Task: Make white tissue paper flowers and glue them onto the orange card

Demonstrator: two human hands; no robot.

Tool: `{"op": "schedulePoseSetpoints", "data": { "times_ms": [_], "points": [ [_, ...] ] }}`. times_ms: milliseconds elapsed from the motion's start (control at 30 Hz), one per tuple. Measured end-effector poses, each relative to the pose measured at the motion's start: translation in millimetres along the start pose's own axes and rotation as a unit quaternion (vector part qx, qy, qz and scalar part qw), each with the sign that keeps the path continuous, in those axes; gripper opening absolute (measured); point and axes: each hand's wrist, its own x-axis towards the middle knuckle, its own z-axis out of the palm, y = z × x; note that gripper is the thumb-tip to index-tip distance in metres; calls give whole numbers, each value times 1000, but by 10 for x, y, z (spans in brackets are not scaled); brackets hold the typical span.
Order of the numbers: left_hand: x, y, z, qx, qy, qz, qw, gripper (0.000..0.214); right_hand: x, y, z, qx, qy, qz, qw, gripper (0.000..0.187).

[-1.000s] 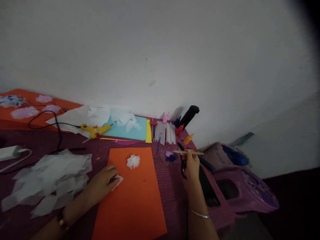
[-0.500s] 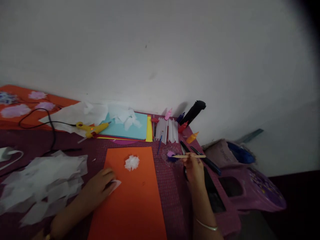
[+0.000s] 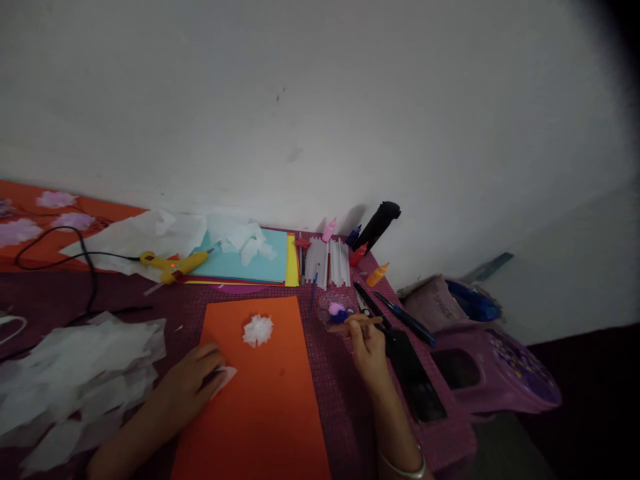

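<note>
My right hand pinches a thin wooden stick, whose tip reaches toward a small clear palette with pink and blue paint. My left hand rests on the left edge of an orange paper sheet, fingers closed on a small folded white tissue piece. A fluffy white tissue flower lies on the upper part of the orange sheet, apart from both hands.
A pile of white tissue sheets lies left. A yellow glue gun with black cord, stacked coloured paper, white strips, small paint bottles and pens line the wall. A pink stool stands right.
My right hand has moved left and lowered the stick toward the paint palette. The view has shifted slightly; my left hand stays on the tissue piece.
</note>
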Motion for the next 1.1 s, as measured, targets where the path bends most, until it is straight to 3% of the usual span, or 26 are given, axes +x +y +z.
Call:
{"op": "schedulePoseSetpoints", "data": {
  "times_ms": [133, 267, 400, 633, 867, 1100],
  "points": [
    [-8, 23, -12, 1, -7, 3, 1000, 31, -32, 23, 79, -15, -66, -6, 998, 40],
    [-15, 70, -47, 2, -5, -3, 1000, 29, -34, 35, 152, -46, -70, 9, 996, 37],
    [-14, 90, -64, 3, 4, -13, 1000, 29, -39, -77, 212, -48, -139, 3, 989, 37],
    [3, -9, -13, 27, 39, -1, 999, 23, -304, -115, 261, -87, -174, 77, 978, 20],
    [12, -85, 5, -76, 122, -32, 989, 21, -698, -3, 315, -70, -99, 88, 989, 45],
    [-30, -139, -210, -124, 254, -78, 956, 24, -810, 110, 435, -20, -17, 110, 994, 31]
  ]
}}
